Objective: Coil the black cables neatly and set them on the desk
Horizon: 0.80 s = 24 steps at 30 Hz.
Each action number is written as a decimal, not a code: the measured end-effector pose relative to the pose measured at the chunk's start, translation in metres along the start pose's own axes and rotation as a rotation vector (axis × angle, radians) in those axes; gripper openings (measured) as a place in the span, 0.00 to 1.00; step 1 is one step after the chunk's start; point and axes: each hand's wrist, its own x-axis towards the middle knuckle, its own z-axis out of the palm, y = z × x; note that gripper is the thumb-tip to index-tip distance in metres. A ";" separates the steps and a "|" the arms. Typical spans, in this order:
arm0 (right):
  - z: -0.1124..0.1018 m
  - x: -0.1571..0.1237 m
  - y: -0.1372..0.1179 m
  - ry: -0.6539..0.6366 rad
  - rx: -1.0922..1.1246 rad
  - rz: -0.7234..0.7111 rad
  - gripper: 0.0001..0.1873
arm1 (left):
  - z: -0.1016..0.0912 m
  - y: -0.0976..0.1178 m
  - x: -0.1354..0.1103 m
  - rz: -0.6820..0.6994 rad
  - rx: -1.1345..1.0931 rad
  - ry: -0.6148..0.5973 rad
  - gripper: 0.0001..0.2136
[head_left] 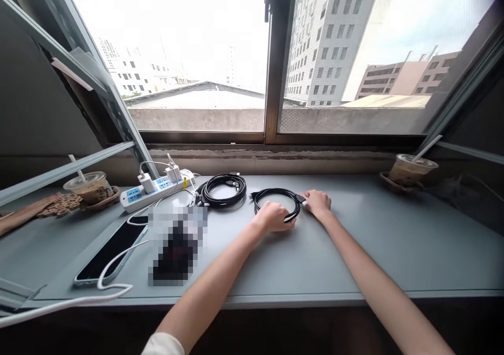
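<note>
A coiled black cable [277, 191] rests on the grey table in front of me, its loops forming a ring. My left hand [274, 217] is closed around the near side of the coil, with the fingers curled under and partly hidden. On the ring's right side, my right hand [317, 202] pinches the cable's black plug end. Just left of this coil lies a second, thicker bundle of black cables [224, 191], with several connector ends showing; neither hand touches it.
A white power strip [157, 189] with chargers plugged in sits at the back left. A phone [112, 252] with a white cord [114, 286] lies near the front left, beside a blurred-out item [177, 247]. Iced drinks stand at left [91, 187] and right [413, 169].
</note>
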 end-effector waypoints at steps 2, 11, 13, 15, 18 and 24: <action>0.000 0.000 0.000 -0.008 -0.008 -0.017 0.19 | 0.002 -0.001 0.000 -0.009 0.000 0.010 0.19; 0.001 0.001 0.002 -0.015 -0.014 -0.036 0.18 | 0.008 -0.002 -0.002 -0.014 0.014 0.031 0.19; 0.002 0.001 0.003 -0.003 -0.015 -0.035 0.19 | 0.008 -0.002 -0.001 -0.006 0.020 0.031 0.19; 0.003 0.002 0.004 0.011 -0.019 -0.037 0.20 | 0.008 -0.001 -0.001 0.002 0.022 0.028 0.19; 0.006 0.003 0.006 0.029 -0.031 -0.042 0.21 | 0.007 0.001 -0.001 0.022 0.019 0.023 0.19; 0.009 0.005 0.008 0.045 -0.056 -0.023 0.21 | 0.009 0.011 -0.003 0.134 -0.007 -0.004 0.18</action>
